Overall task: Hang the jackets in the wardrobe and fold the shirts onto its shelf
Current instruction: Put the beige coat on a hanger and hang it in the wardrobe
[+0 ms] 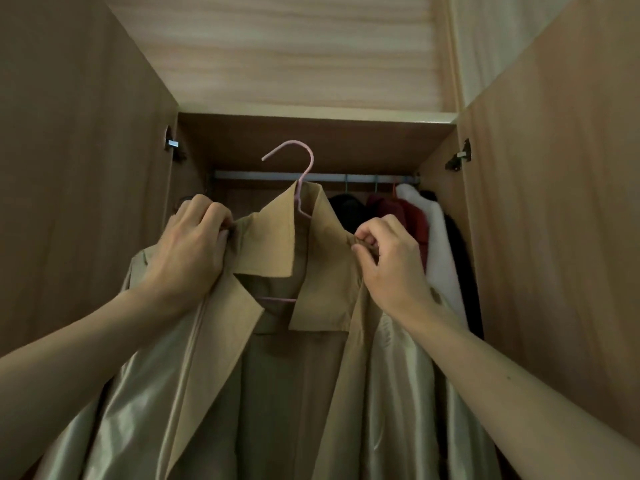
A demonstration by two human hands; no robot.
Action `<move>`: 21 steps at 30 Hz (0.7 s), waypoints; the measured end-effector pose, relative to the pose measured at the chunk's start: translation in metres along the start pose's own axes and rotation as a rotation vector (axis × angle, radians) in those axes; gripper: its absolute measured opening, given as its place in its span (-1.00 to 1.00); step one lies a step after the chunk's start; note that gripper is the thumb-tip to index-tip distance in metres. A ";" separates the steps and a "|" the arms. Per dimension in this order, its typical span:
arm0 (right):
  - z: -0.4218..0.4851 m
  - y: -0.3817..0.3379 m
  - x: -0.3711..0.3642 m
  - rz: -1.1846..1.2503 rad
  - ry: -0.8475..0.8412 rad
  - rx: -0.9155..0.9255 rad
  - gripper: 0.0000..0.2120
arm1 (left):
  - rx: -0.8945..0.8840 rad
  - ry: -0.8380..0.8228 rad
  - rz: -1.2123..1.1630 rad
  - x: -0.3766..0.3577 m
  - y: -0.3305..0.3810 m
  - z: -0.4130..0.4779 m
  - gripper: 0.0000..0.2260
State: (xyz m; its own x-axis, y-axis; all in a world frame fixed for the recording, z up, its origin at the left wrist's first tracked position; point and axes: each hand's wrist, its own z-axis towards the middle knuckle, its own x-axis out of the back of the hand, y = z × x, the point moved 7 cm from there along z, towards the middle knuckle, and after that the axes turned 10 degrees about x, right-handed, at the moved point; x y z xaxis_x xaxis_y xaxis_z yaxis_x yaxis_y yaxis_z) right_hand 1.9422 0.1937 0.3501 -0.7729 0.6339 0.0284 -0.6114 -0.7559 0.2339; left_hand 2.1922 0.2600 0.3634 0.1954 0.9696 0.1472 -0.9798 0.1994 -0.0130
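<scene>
Left hand (194, 244) and right hand (384, 258) are gripping tan jacket (277, 358) shoulders, keeping pink hanger (300, 181) hook presented toward rail (263, 175)

Wardrobe rail (263, 176), upper centre of frame, carries dark, red (412, 216) and white (440, 244) garments bunched at its right end; left stretch bare.

The coat (277, 258) at centre is tan with a shiny pale-green lining; its hanger (304, 168) is pink. At right hang black, dark-red and white garments (415, 223). The wardrobe (69, 168) is brown wood-grain.
</scene>
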 end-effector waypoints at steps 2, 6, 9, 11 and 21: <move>0.004 0.016 -0.007 0.013 0.015 -0.009 -0.91 | -0.009 0.015 0.028 -0.013 0.002 0.010 -0.92; 0.007 0.046 -0.021 0.043 0.038 -0.010 -0.91 | -0.077 0.076 0.088 -0.039 0.004 0.024 -0.90; 0.007 0.062 -0.034 0.072 0.048 0.003 -0.87 | -0.116 0.100 0.104 -0.057 0.003 0.029 -0.83; 0.007 0.071 -0.043 0.081 0.053 0.005 -0.83 | -0.127 0.089 0.116 -0.072 -0.001 0.031 -0.74; 0.004 0.114 -0.120 -0.020 0.054 -0.007 -0.79 | -0.114 0.128 0.080 -0.173 -0.057 0.049 -0.70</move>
State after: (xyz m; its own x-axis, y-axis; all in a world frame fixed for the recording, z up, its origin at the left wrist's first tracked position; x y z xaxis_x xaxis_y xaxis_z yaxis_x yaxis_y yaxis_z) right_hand 1.9659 0.0316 0.3774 -0.7680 0.6398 -0.0284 -0.6282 -0.7441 0.2273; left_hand 2.2123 0.0738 0.3876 0.1275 0.9917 0.0141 -0.9828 0.1282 -0.1329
